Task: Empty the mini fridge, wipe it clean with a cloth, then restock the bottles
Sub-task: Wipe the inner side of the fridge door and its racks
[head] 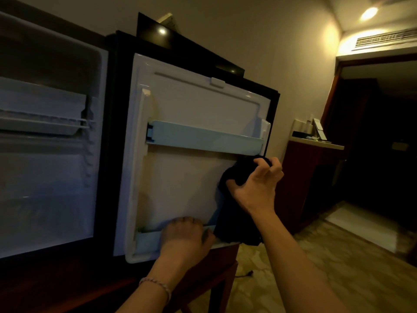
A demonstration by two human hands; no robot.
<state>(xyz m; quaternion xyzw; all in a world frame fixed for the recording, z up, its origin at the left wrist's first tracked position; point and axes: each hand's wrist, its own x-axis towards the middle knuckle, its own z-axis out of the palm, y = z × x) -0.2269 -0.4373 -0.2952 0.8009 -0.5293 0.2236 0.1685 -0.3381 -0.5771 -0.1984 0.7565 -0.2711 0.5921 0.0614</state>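
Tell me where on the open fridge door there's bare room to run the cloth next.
Free: the panel between the upper door shelf and lower door shelf, left of the cloth. Crowded: lower right, where the right hand grips the cloth and the left hand holds the lower shelf.

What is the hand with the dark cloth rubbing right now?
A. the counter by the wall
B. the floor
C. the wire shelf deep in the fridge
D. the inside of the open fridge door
D: the right hand grips the dark cloth against the white inner panel of the open fridge door, just under the upper door shelf.
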